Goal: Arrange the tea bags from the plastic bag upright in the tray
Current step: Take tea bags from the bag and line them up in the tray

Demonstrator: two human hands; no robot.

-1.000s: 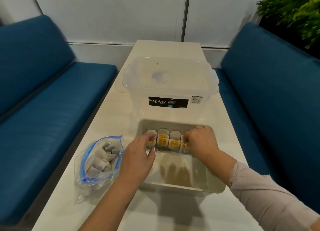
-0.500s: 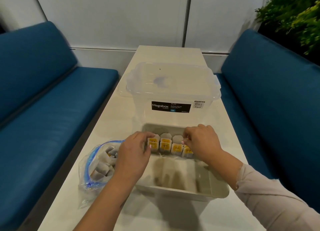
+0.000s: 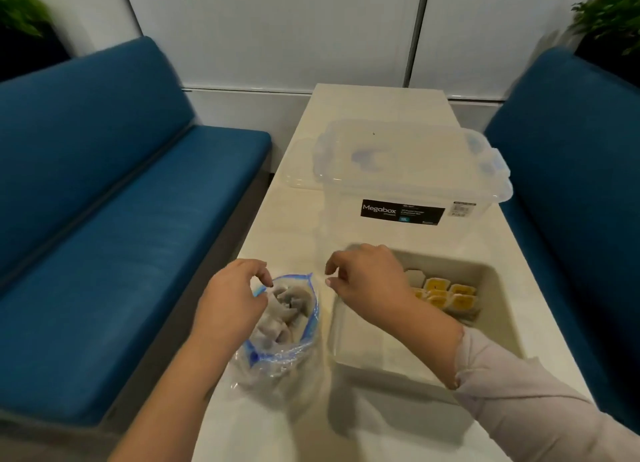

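Here the plastic bag [image 3: 280, 326] lies on the table [image 3: 298, 202] left of the tray [image 3: 491, 323] — clear, crinkled, blue-zipped mouth gaping over pale tea bags [image 3: 289, 309]. More stand upright in the tray's far right corner, yellow-labelled. Left hand [image 3: 230, 297] hovers at the mouth, right hand [image 3: 367, 278] beside it — both loosely curled, holding nothing.

Blue benches [image 3: 114, 202] flank a cream table [image 3: 377, 108] (white wall [image 3: 277, 29] behind); plants [image 3: 613, 15] in corners.
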